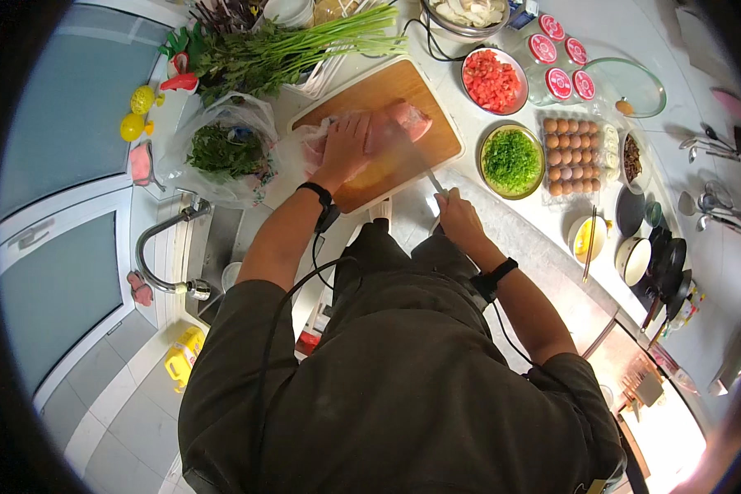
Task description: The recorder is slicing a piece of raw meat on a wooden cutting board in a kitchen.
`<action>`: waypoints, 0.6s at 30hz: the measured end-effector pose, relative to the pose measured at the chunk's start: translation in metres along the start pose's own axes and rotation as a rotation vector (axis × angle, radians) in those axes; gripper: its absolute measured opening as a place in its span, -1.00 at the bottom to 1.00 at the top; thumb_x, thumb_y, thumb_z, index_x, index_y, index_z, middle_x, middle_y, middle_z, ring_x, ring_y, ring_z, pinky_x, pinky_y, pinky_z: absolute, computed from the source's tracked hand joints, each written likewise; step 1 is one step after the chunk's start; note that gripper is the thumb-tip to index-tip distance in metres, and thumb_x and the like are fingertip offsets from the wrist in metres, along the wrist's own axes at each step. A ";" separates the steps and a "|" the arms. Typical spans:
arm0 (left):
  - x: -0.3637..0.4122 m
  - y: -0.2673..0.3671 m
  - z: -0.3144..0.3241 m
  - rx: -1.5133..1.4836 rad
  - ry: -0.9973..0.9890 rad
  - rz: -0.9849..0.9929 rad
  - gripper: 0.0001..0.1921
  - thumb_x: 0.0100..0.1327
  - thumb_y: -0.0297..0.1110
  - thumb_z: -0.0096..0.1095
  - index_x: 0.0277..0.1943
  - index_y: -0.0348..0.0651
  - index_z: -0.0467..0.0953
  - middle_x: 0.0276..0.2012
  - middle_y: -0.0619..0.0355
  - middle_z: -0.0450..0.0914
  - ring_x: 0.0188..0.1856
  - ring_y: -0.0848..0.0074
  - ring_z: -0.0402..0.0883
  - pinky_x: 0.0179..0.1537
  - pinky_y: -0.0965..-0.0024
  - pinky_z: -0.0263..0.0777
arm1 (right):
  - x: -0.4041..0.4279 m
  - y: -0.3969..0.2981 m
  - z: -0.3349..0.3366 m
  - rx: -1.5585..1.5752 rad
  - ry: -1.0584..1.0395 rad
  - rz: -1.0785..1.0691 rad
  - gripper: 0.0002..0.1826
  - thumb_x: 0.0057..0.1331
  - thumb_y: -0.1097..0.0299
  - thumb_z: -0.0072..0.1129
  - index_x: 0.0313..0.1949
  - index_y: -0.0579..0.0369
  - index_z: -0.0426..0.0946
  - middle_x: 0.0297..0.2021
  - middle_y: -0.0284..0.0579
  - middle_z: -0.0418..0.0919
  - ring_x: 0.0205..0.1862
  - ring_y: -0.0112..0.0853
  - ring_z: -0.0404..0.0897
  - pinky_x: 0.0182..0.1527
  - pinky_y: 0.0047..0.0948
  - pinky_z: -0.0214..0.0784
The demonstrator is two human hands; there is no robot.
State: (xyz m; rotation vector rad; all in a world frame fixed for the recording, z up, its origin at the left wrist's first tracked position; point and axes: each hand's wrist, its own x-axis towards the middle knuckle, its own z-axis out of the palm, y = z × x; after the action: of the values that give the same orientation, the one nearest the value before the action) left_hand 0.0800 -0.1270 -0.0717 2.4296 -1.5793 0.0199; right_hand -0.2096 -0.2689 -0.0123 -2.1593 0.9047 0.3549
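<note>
A slab of raw meat (410, 120) lies across a wooden cutting board (370, 188) with a pale rim. My left hand (346, 145) presses on the meat and steadies it, fingers laid over its top. Thin plastic wrap (312, 134) shows beside that hand, at the meat's left end. In my right hand (460, 216) is the handle of a kitchen knife (433, 180), gripped at the board's near right edge. The knife's blade reaches up to the meat and is blurred, so its exact contact with the meat cannot be told.
Left of the board are a plastic bag of leafy greens (225, 151), long-stemmed celery (321, 46) and a sink faucet (154, 272). To the right stand bowls of diced tomato (494, 81) and chopped green herbs (511, 160), an egg tray (571, 157) and red-lidded jars (543, 49).
</note>
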 end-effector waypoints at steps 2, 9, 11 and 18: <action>-0.016 -0.011 0.011 0.071 0.020 0.026 -0.15 0.12 0.03 0.48 0.40 -0.19 0.34 0.29 0.00 0.44 0.32 0.16 0.41 0.23 0.02 0.29 | 0.000 0.005 0.002 -0.048 0.034 -0.155 -0.51 0.61 0.00 -0.09 -0.07 0.32 0.37 -0.36 0.46 0.64 -0.22 0.35 0.65 -0.18 0.26 0.49; -0.024 0.000 -0.027 -0.103 0.008 0.108 -0.13 0.19 0.03 0.51 0.43 -0.28 0.30 0.31 -0.12 0.46 0.38 0.02 0.39 0.41 -0.06 0.19 | 0.008 0.008 0.012 0.049 0.085 -0.045 -0.46 0.61 -0.06 -0.08 -0.09 0.32 0.39 -0.38 0.47 0.64 -0.25 0.35 0.65 -0.18 0.27 0.48; -0.018 -0.001 -0.034 -0.309 0.079 -0.018 -0.24 0.22 -0.03 0.50 0.39 -0.25 0.39 0.29 -0.12 0.49 0.35 -0.02 0.43 0.40 -0.04 0.25 | 0.011 -0.004 0.008 0.033 0.067 -0.028 -0.44 0.61 -0.08 -0.09 -0.10 0.33 0.40 -0.38 0.48 0.64 -0.24 0.34 0.65 -0.17 0.27 0.48; -0.003 -0.010 -0.034 -0.333 0.062 0.025 -0.38 0.26 -0.09 0.47 0.30 -0.19 0.51 0.20 -0.16 0.57 0.20 -0.07 0.55 0.23 0.03 0.46 | 0.011 0.003 -0.008 0.121 0.134 -0.101 -0.43 0.59 -0.10 -0.07 -0.16 0.30 0.43 -0.44 0.39 0.64 -0.31 0.33 0.64 -0.21 0.26 0.46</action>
State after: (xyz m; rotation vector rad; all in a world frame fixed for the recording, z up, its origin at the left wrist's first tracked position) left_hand 0.0914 -0.1130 -0.0408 2.1332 -1.4544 -0.1498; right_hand -0.2038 -0.2816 -0.0139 -2.1267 0.8635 0.1042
